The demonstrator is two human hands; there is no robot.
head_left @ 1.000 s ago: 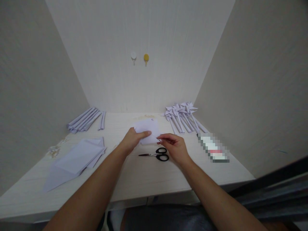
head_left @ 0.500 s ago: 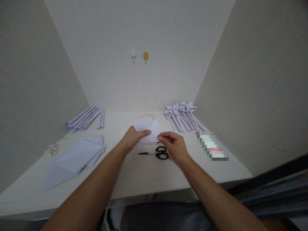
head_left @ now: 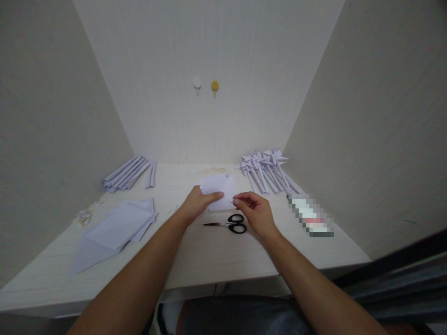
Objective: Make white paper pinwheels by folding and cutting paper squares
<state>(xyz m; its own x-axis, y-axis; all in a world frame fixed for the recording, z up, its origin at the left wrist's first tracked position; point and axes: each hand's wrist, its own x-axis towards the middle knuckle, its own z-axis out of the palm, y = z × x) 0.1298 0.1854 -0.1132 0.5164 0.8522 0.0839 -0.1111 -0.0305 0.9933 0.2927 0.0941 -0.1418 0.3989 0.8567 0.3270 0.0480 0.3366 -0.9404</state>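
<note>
**Folding a white paper sheet at a pale wooden desk**

Pale wood-grain desk (head_left: 195,260) set in an alcove of matching panels, seen from the head camera. Left hand (head_left: 197,204) is closed on the near left edge of a small folded white paper sheet (head_left: 218,188), thumb on top. Right hand (head_left: 256,215) pinches the sheet's near right corner between thumb and forefinger, the other fingers curled. Black-handled scissors (head_left: 230,225) lie shut on the desk just nearer than the sheet, between the two hands. Left of the scissors lies a stack of flat white paper sheets (head_left: 117,225); beyond it, a bundle of rolled white paper sticks (head_left: 127,173). Right of the scissors and farther back lie white paper pinwheels (head_left: 267,170). Two round wall hooks, white (head_left: 197,83) and yellow (head_left: 214,86), sit on the back panel.
</note>
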